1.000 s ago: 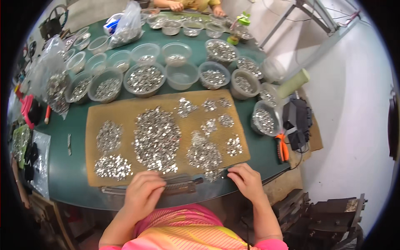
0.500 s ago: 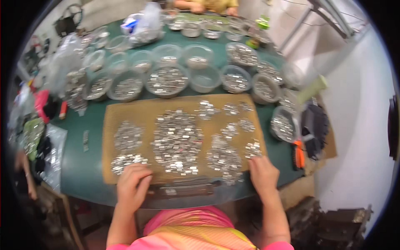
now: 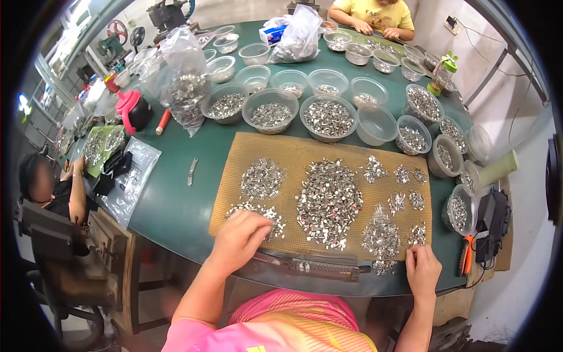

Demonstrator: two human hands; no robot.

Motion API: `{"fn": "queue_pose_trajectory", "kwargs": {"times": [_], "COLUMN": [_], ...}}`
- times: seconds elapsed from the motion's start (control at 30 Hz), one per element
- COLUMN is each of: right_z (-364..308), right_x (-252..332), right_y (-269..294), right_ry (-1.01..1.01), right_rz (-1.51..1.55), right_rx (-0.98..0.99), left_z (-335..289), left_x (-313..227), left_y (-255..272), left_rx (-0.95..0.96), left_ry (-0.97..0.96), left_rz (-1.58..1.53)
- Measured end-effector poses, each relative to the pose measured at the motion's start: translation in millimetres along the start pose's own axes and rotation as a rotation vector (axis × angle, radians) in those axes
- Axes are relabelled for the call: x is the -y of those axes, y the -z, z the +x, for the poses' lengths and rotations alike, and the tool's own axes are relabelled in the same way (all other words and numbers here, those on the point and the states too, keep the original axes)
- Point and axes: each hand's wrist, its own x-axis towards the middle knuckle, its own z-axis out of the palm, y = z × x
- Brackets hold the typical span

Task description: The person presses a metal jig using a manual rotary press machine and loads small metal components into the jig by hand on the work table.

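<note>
My left hand point(image 3: 239, 239) is over the near-left pile of small silver metal pieces point(image 3: 275, 226), its thumb and fingers pinched together; whatever they hold is hidden. My right hand point(image 3: 423, 270) rests at the near-right edge of the tan ribbed mat point(image 3: 226, 202), fingers curled down and closed just below a small cluster of pieces point(image 3: 417, 235). A large heap of metal pieces point(image 3: 329, 202) covers the mat's middle, with smaller piles around it. Between my hands, a dark long metal jig point(image 3: 314, 267) lies along the table's front edge, with a short row of pieces in it.
Clear plastic bowls point(image 3: 376, 124), many filled with metal pieces, line the mat's far side. Orange-handled pliers point(image 3: 466, 256) lie right. Left are a short metal strip point(image 3: 192, 172), a bagged heap point(image 3: 186, 94) and a pink-lidded mug point(image 3: 134, 111). Other people sit at the far side and left.
The view has swung left, so the mat and both hands appear farther right. Both hands stay near the same piles, with fingers still closed.
</note>
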Motion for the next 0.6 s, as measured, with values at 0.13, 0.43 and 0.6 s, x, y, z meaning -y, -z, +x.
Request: {"fn": "queue_pose_trajectory", "kwargs": {"times": [0.13,0.43,0.6], "right_z": [-2,-5,-2], "right_x": [-3,-1,2], "right_y": [-4,10,14], "right_ry": [-0.031,-0.044,-0.173], "right_rz": [0.063,0.064,0.311], "right_rx": [-0.037,-0.011,-0.001], "left_z": [-2,-5,-1], "left_x": [-6,-7,-10], "left_y": [-8,-27,-14], "left_rx": [0.108,0.133,0.176], "left_ry": [-0.041,-0.153,-0.160], "left_rz": [0.038,0.221,0.223]}}
